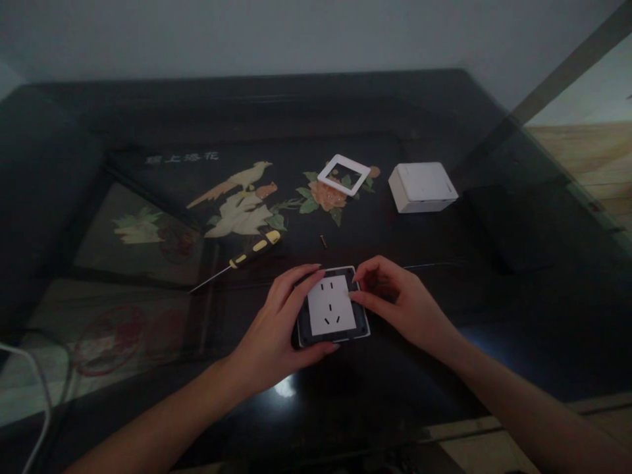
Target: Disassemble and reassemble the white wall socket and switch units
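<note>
Left hand (266, 336) and right hand (407, 303) at a five-hole socket (332, 313), lower centre of the frame.
The left, forearm slanting from lower left, clasps it, thumb below, fingers above; the right curls at its right edge, whether pinching anything unclear. Beyond, a screw (323, 241) lies near centre, a screwdriver (243, 259) left.

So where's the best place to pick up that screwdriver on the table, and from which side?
Probably by the handle of the screwdriver, from above, with fingers across it. It lies flat; the handle is much thicker than the slim shaft, which points toward the person's left, leaving the handle end nearer the left hand.
</note>
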Demonstrator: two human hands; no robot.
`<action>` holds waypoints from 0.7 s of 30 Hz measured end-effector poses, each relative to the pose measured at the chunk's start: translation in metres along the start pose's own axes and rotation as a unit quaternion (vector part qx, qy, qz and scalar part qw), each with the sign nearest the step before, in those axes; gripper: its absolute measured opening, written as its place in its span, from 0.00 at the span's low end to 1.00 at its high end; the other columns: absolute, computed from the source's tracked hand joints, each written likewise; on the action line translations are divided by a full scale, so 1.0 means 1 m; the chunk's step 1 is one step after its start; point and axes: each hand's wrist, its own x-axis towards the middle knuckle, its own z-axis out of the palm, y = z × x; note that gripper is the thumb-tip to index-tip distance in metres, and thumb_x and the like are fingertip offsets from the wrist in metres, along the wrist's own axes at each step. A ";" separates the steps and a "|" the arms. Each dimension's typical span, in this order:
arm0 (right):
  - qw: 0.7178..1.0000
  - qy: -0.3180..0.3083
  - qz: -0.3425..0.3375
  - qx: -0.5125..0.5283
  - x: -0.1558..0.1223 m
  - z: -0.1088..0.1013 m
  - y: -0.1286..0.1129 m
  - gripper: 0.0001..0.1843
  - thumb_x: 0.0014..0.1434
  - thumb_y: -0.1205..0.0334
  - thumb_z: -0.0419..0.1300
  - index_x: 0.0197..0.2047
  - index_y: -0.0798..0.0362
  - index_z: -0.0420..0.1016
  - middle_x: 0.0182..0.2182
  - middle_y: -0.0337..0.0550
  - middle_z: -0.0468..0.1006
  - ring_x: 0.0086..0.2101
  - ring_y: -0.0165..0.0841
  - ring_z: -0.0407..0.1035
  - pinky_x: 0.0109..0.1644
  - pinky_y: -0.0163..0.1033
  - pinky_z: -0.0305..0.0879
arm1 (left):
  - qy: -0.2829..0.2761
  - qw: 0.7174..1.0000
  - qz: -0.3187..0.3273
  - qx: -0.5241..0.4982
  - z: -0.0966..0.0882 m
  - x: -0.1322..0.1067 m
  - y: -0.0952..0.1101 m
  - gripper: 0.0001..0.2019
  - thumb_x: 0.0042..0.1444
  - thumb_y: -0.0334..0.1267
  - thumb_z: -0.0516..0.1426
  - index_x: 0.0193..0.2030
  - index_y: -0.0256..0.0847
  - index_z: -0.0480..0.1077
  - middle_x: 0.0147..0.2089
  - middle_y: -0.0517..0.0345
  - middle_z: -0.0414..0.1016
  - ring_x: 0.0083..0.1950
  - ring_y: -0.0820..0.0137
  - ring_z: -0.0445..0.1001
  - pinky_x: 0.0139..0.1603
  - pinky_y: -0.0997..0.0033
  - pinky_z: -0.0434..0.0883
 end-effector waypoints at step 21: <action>0.985 0.057 -0.129 -0.101 0.013 -0.013 -0.018 0.03 0.62 0.63 0.59 0.38 0.51 0.73 0.33 0.38 0.76 0.32 0.29 0.71 0.34 0.35 0.68 | 0.008 1.000 0.002 0.003 0.002 -0.002 0.002 0.41 0.53 0.45 0.64 0.69 0.47 0.47 0.68 0.45 0.52 0.68 0.52 0.54 0.67 0.45 0.61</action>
